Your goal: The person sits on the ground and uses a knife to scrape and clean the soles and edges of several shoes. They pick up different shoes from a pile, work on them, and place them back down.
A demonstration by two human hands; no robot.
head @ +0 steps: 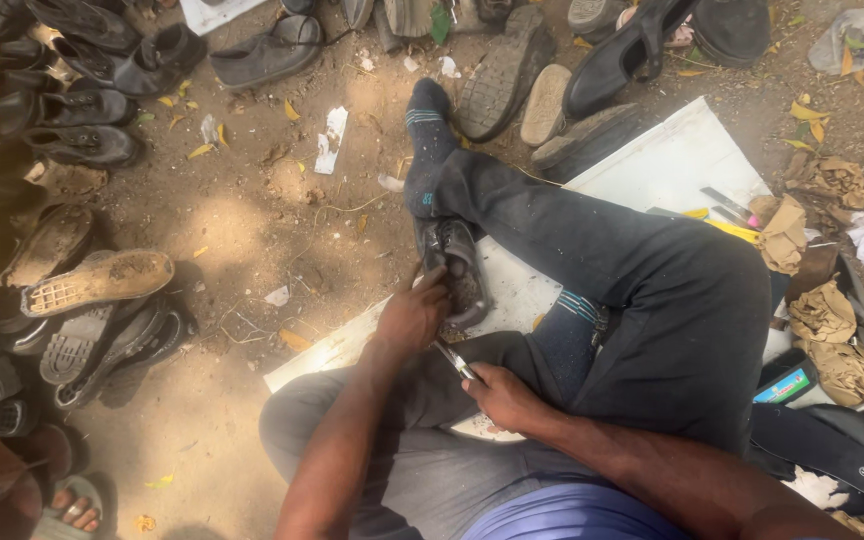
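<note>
Black shoe [455,268] gripped by left hand [412,318]; right hand [500,396] fingers clasp metal tool [455,360]; bare dirt [252,220] leftward.

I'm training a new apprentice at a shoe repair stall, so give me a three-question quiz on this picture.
1. True or false: the left hand grips the worn black leather shoe.
2. What does the right hand hold? A) thin metal tool B) yellow brush C) nothing
3. Fill in: the crossed leg wears a dark ____ with teal stripes.

Key: 1 true; 2 A; 3 sock.
</note>
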